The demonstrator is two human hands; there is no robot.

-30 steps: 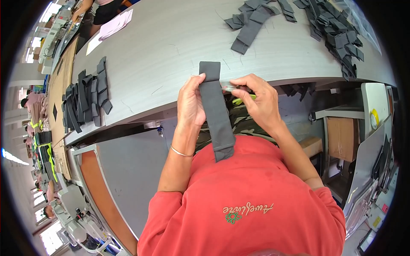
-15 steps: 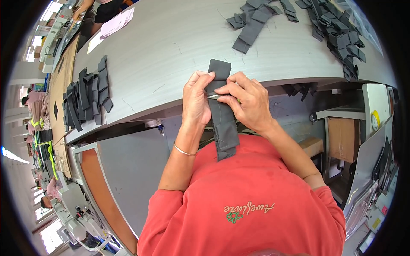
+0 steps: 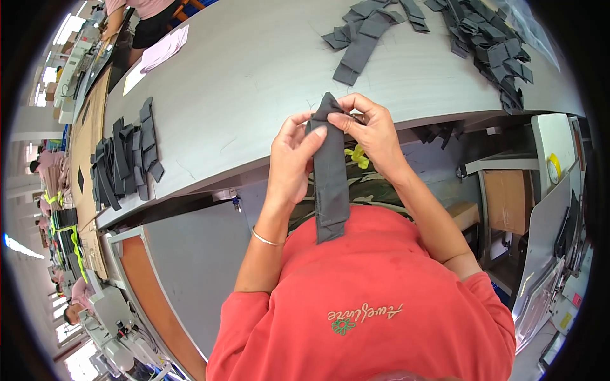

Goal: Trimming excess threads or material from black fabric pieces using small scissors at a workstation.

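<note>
A long dark grey fabric strip (image 3: 332, 174) hangs between my hands, over the table's near edge and down in front of my red shirt. Its upper end comes to a folded point. My left hand (image 3: 293, 155) is closed on the strip's left side, thumb lying on the front. With thumb and fingers, my right hand (image 3: 373, 130) pinches the strip near its top right edge. Something small and dark shows among the right fingers, too hidden to name.
On the grey table (image 3: 248, 76) lie a row of dark strips (image 3: 127, 152) at left, loose strips (image 3: 361, 47) at the far middle and a heap (image 3: 492, 51) at far right. Pink cloth (image 3: 166, 47) lies at far left, near another person (image 3: 149, 16). Cardboard boxes (image 3: 507, 200) stand below right.
The strip's upper end has gone from flat and square to a folded point. My right hand has moved up to that end, and the pale thin object at its fingertips no longer shows.
</note>
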